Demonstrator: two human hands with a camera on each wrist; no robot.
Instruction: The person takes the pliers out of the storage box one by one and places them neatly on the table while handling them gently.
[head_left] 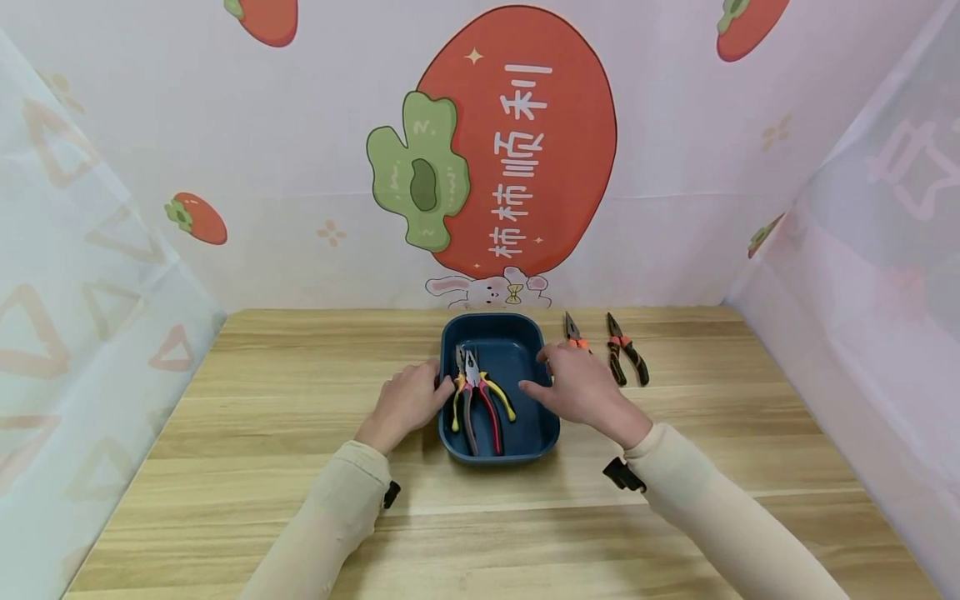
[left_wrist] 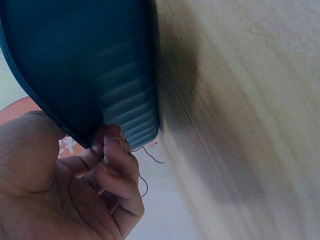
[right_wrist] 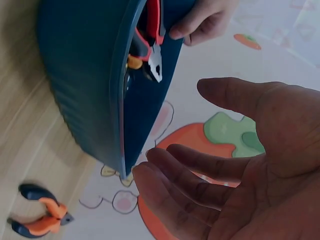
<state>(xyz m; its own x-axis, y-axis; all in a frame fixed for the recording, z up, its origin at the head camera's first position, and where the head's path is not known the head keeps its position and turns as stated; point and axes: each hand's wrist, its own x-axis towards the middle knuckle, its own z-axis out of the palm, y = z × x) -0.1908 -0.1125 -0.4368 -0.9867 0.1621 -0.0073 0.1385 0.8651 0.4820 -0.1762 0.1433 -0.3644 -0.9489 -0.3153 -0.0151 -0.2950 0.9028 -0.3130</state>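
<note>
A dark blue plastic bin point(head_left: 495, 459) stands on the wooden table. Inside it, at the left, lie combination pliers with red and grey handles point(head_left: 473, 380), overlapping pliers with yellow and black handles point(head_left: 501, 401). My left hand point(head_left: 408, 400) pinches the bin's left rim, thumb over the edge and fingers against the outer wall point(left_wrist: 80, 65). On the other side, my right hand point(head_left: 588, 387) hovers over the right rim with thumb and fingers spread and nothing between them. In the right wrist view, its fingertips point(right_wrist: 142, 175) are close to the bin's rim.
Two more pliers lie right of the bin: orange-handled pliers point(head_left: 574, 330), partly hidden behind my right hand, and pliers with black and orange handles point(head_left: 616, 343). A printed cloth point(head_left: 315, 150) with persimmon pictures hangs along the table's back edge and both sides.
</note>
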